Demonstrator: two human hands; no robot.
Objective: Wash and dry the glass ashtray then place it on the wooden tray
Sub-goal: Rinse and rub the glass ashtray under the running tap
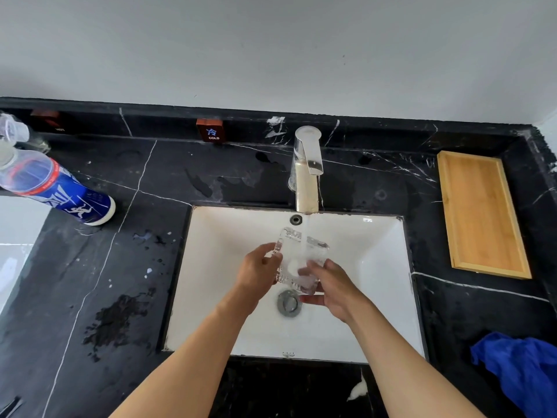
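Water runs in a thin stream from the chrome single-lever tap (307,167) at the centre of the frame, down onto the clear, square, cut-glass ashtray (298,260) held tilted over the white rectangular basin (226,282). The ashtray sits just above the round metal drain (288,302), between both hands. The left hand (256,276) grips its left edge, fingers curled round the rim and thumb on top. The right hand (334,289) holds the lower right corner, with its fingers partly closed on the glass; the glass and the water blur them, so I cannot tell exactly how they lie.

The basin is set into a black marble counter with white veins (120,267), wet in patches. At the right of the frame lies the long rectangular wooden tray (482,212), well apart from the ashtray. A crumpled blue cloth (521,369) lies in the lower right corner. At the upper left a clear plastic bottle with a blue label (57,188) stands on the counter. On the back ledge, left of the tap, is a small brown tag reading COLD (210,130).
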